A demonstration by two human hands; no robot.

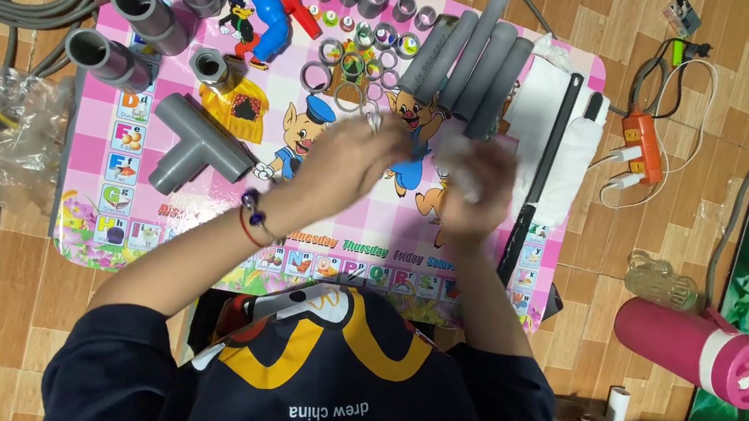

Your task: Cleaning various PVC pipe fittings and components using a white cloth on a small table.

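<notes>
**Blurred hands worked together at mat centre among PVC fittings**

Both hands are met over the middle of the pink checked cartoon mat [121,54]. The left hand [347,159] is motion-blurred; a small ring-like piece seems pinched at its fingertips, but how far the fingers are closed cannot be told. The right hand [475,188] is curled around something pale and whitish [461,159], kind not readable through the blur; the grip looks closed, not confirmed. A bead bracelet [252,214] is worn on the left wrist.

The grey straight pipes [476,62] are laid in a bundle near the mat's far edge, just beyond the hands. Small rings and couplers [360,45] are scattered along the far edge, centre. A grey tee fitting [192,142] is placed toward the left edge, with grey sockets [142,12] at the far-left corner and a blue elbow [266,11] beside them. A white cloth [548,108] and a black rod [546,157] are set along the right edge. A pink flask [700,348] is lying off the mat, on the floor.

Judged: a small part is being fitted or wiped between the hands. It is best done with the piece held steady low over the mat, so a dropped ring is kept on the mat.
</notes>
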